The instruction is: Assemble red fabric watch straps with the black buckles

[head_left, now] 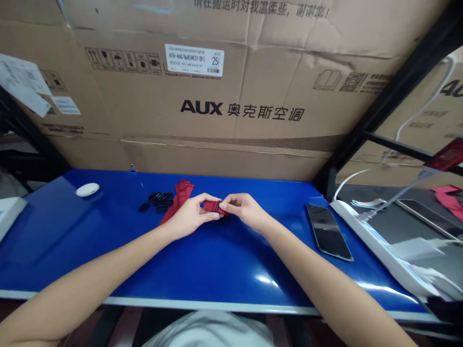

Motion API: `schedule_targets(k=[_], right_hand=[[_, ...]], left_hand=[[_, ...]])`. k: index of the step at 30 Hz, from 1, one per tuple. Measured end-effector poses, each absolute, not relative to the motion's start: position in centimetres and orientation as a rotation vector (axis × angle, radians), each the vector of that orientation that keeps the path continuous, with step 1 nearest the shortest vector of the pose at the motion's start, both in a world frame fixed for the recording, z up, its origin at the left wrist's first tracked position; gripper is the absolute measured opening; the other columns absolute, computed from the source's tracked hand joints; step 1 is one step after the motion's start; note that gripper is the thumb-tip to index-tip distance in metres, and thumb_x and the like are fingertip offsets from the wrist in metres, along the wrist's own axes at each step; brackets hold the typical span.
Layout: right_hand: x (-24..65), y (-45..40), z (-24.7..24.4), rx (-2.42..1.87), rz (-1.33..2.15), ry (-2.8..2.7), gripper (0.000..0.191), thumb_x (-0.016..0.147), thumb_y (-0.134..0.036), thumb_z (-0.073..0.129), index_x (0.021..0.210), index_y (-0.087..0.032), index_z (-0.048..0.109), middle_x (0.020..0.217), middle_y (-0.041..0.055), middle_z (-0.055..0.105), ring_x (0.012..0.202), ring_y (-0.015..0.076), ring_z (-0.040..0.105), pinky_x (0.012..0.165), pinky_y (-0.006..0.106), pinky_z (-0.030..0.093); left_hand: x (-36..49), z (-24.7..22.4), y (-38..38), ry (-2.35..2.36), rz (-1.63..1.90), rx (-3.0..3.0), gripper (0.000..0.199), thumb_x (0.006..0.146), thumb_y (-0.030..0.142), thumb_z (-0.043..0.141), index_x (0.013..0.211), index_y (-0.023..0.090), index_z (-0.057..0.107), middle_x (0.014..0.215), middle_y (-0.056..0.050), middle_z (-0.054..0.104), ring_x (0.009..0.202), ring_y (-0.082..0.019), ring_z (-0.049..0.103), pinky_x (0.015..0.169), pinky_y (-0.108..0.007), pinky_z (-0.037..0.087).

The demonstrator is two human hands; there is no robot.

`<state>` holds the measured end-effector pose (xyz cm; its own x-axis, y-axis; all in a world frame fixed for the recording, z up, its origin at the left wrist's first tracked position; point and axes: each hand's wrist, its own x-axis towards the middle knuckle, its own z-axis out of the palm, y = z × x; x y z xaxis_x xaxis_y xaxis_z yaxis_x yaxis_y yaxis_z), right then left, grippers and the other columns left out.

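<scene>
Over the middle of the blue table, my left hand (191, 215) pinches a red webbing strap (210, 206) between thumb and fingers. A small black buckle (218, 206) sits around the strap. From the other side, the thumb and fingertips of my right hand (246, 211) close on the strap at the buckle. Behind my left hand lies a bundle of more red straps (183, 192), partly hidden by it. Left of that bundle is a small pile of black plastic buckles (161, 200), with a loose black piece (144, 207) beside it.
A white oval object (88, 190) lies at the table's back left. To the right are a dark phone (328, 231) and a white power strip (383, 250) with plugged-in cables. A large cardboard box (231, 86) stands behind the blue table (231, 270), between black frame posts.
</scene>
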<state>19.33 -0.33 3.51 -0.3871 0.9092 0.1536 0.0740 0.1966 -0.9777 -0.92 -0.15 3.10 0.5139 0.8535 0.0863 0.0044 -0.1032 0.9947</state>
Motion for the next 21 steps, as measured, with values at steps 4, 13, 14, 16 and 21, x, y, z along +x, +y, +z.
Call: schedule_targets(k=[4, 13, 14, 16, 21], right_hand=[[19.06, -0.61, 3.48, -0.904, 1.443, -1.577, 0.022, 0.071, -0.036, 0.076, 0.076, -0.016, 0.068, 0.072, 0.0026, 0.070, 0.067, 0.0142, 0.060, 0.069, 0.027, 0.042], [19.16, -0.72, 3.49, -0.864, 1.616, -1.445, 0.023, 0.065, -0.036, 0.080, 0.070, -0.016, 0.069, 0.069, 0.0014, 0.068, 0.066, 0.0132, 0.056, 0.069, 0.027, 0.039], [19.24, -0.68, 3.48, -0.861, 1.612, -1.444, 0.023, 0.065, -0.036, 0.080, 0.071, -0.016, 0.070, 0.069, 0.0012, 0.068, 0.065, 0.0126, 0.055, 0.068, 0.027, 0.038], [19.29, -0.65, 3.41, -0.881, 1.588, -1.452, 0.023, 0.065, -0.036, 0.079, 0.071, -0.016, 0.070, 0.067, 0.0006, 0.066, 0.063, 0.0118, 0.053, 0.066, 0.026, 0.036], [18.99, -0.57, 2.92, -0.921, 1.537, -1.483, 0.025, 0.066, -0.038, 0.078, 0.070, -0.016, 0.067, 0.066, 0.0003, 0.065, 0.061, 0.0115, 0.051, 0.064, 0.027, 0.036]], left_hand=[[-0.88, 3.36, -0.52, 0.860, 0.881, 1.547, 0.047, 0.069, 0.027, 0.082, 0.110, 0.015, 0.062, 0.091, -0.007, 0.075, 0.085, -0.022, 0.072, 0.082, -0.036, 0.056], [-1.41, 4.07, -0.51, 0.816, 0.784, 1.560, 0.049, 0.071, 0.028, 0.080, 0.115, 0.015, 0.062, 0.087, -0.008, 0.075, 0.080, -0.022, 0.072, 0.078, -0.036, 0.058], [-1.43, 4.07, -0.52, 0.815, 0.787, 1.553, 0.048, 0.071, 0.028, 0.079, 0.115, 0.015, 0.062, 0.086, -0.008, 0.075, 0.079, -0.022, 0.072, 0.078, -0.037, 0.058], [-1.37, 3.97, -0.60, 0.852, 0.815, 1.562, 0.046, 0.071, 0.029, 0.080, 0.111, 0.014, 0.064, 0.080, -0.007, 0.074, 0.074, -0.022, 0.072, 0.074, -0.036, 0.059], [-1.06, 3.47, -0.69, 0.892, 0.904, 1.675, 0.041, 0.068, 0.028, 0.080, 0.105, 0.016, 0.068, 0.085, -0.005, 0.071, 0.070, -0.018, 0.068, 0.071, -0.033, 0.057]])
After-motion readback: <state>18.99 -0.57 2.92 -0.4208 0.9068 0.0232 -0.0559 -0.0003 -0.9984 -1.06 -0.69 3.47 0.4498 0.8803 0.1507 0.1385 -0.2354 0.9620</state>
